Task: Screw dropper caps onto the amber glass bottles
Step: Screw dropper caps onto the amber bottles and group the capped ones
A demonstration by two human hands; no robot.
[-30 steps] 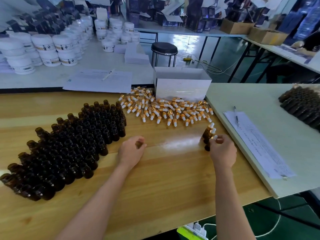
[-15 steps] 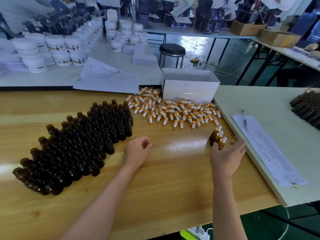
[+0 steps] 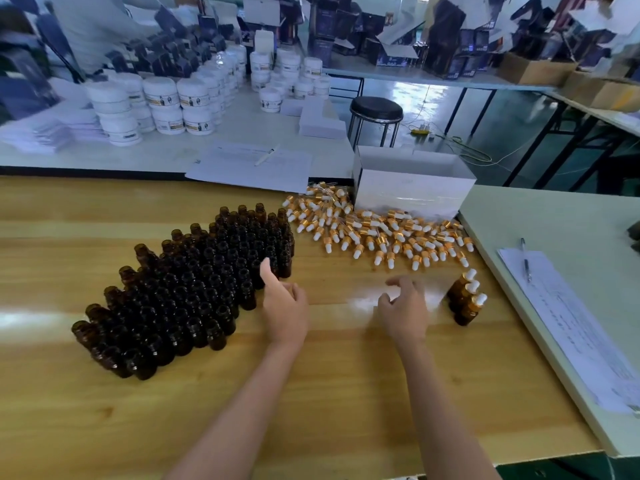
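The wooden table (image 3: 311, 393) is filling the foreground, with a pale table (image 3: 561, 216) butting against its right edge and a white table (image 3: 166, 157) lying along its far edge. White jars (image 3: 166, 102) are standing in stacked rows on the white table, and a black stool (image 3: 376, 110) is standing on the floor beyond it.

On the left half of the wooden table, the uncapped amber bottles (image 3: 194, 282) are standing upright in a dense block, necks open. Right of the block, the dropper caps (image 3: 377, 233) are lying in a loose pile, gold collars and white bulbs pointing every way. The pile is reaching up to the front wall of an open white box (image 3: 412, 188).

A printed sheet (image 3: 571, 334) is lying on the pale table with a pen (image 3: 525, 259) resting on its far end.

The left hand (image 3: 285, 313) is hovering just beside the near right corner of the bottle block, thumb raised toward the nearest bottles, fingers loosely curled and gripping nothing. The right hand (image 3: 405, 313) is hovering over bare wood near the middle, fingers spread and slightly bent, also gripping nothing.

Just right of the right hand, apart from it, a few capped bottles (image 3: 465, 299) are standing in a short row near the table's right edge.
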